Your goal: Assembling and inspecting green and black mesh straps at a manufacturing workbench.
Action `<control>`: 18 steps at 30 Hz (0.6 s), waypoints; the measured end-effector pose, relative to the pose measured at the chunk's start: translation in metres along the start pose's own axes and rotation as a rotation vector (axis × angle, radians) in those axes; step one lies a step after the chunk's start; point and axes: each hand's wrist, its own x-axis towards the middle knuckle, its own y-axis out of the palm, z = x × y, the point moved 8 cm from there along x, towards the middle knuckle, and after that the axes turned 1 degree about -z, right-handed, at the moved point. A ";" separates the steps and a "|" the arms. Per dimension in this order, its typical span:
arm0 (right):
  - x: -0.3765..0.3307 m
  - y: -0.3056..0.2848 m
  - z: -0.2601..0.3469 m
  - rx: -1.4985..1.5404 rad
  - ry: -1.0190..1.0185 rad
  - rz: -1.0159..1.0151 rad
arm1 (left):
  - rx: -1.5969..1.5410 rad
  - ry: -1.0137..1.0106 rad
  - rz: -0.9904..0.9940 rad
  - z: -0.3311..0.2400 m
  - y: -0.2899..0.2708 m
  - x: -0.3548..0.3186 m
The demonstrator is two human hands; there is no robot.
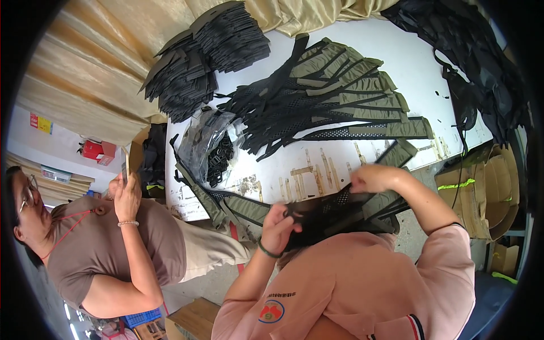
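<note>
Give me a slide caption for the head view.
Left hand and right hand at black mesh material, beside a white table bearing fanned olive-and-black strips.

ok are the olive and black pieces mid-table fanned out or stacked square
Fanned out: the pieces overlap, their olive ends spread apart.

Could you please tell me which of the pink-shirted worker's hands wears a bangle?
The left hand, its wrist ringed by a dark bangle; the right hand has a bare wrist.
</note>
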 end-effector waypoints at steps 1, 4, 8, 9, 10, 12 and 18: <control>-0.005 0.027 -0.021 -0.075 -0.008 0.131 | 0.090 -0.030 -0.109 0.011 -0.025 -0.009; -0.044 0.059 -0.011 0.235 0.164 0.509 | 0.349 -0.084 -0.294 0.032 -0.080 -0.047; -0.005 0.014 0.010 0.161 -0.205 0.150 | 0.602 -0.153 -0.332 0.031 -0.102 -0.065; 0.008 -0.010 0.001 0.303 -0.121 -0.069 | 0.603 -0.147 -0.339 0.022 -0.105 -0.066; 0.015 -0.037 0.003 0.306 -0.176 -0.352 | 1.011 -0.183 -0.256 0.008 -0.104 -0.059; 0.040 -0.070 0.001 0.147 -0.181 -0.674 | 1.526 -0.130 -0.244 -0.018 -0.088 -0.043; 0.111 -0.071 0.039 -0.300 -0.337 -0.937 | 1.538 0.454 -0.039 -0.065 0.021 0.026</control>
